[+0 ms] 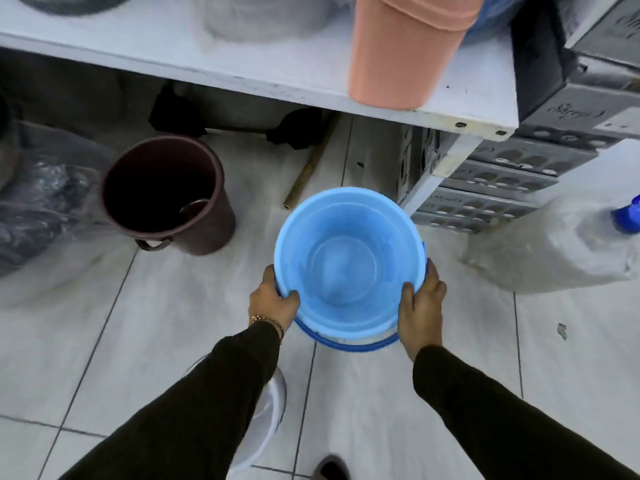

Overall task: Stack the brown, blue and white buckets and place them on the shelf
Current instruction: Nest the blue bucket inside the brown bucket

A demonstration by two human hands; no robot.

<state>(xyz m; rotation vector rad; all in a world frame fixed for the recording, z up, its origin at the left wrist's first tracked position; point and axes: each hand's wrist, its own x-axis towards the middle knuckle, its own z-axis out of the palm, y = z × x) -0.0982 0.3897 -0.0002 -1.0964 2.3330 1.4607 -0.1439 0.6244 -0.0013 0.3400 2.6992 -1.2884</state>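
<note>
A light blue bucket [349,258] hangs upright above the tiled floor at the centre of the head view. My left hand [273,299] grips its near-left rim and my right hand [420,303] grips its near-right rim. A darker blue band shows under its near edge. The brown bucket [166,195] stands open on the floor to the left, its handle resting inside. Part of a white bucket [273,403] shows on the floor under my left forearm, mostly hidden. The white shelf [242,64] runs across the top.
A salmon-pink bucket [398,50] stands on the shelf edge. Grey stacked crates [502,174] fill the right beside the shelf leg. Clear plastic bags lie at far left [41,202] and right [561,244]. A wooden stick [308,171] lies on the floor under the shelf.
</note>
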